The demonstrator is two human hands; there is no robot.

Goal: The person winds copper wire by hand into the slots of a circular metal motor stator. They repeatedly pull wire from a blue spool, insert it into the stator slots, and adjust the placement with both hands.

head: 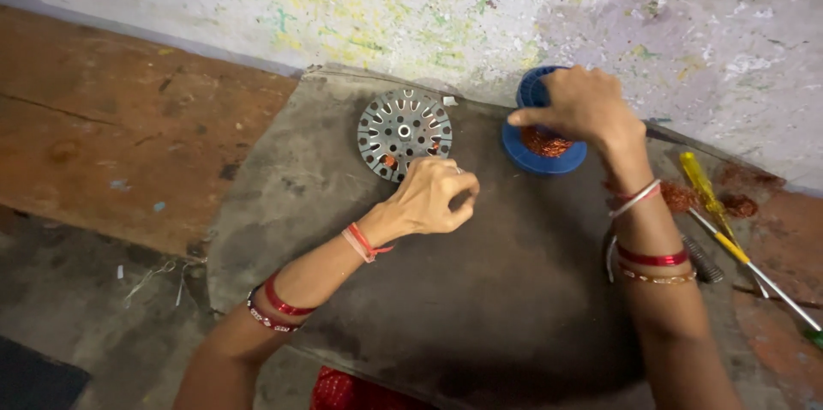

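Seen from above, a person's two bare hands work over a dark, worn mat [480, 290] laid on a floor. The left hand [433, 197] is curled nearly closed, fingertips pinched together near the thumb; whether it grips anything fine between them cannot be told. It sits just at the lower right edge of a round metal stator disc [403, 131] — a flat, slotted, grey plate lying face up on the mat, its centre hole pointing upward, with a little copper winding showing in slots on its right side. The right hand [583, 106] is cupped downward and closed over the top of a blue plastic spool [540, 153] wound with copper wire; the spool stands upright on its wide bottom flange, its axis vertical, to the right of the disc and apart from it. Both forearms reach in from the bottom edge, each wearing red bangles and thread at the wrist, the left angled up and to the right, the right coming almost straight up. A yellow-handled screwdriver [716, 213] lies diagonally at the far right, beside the right forearm.
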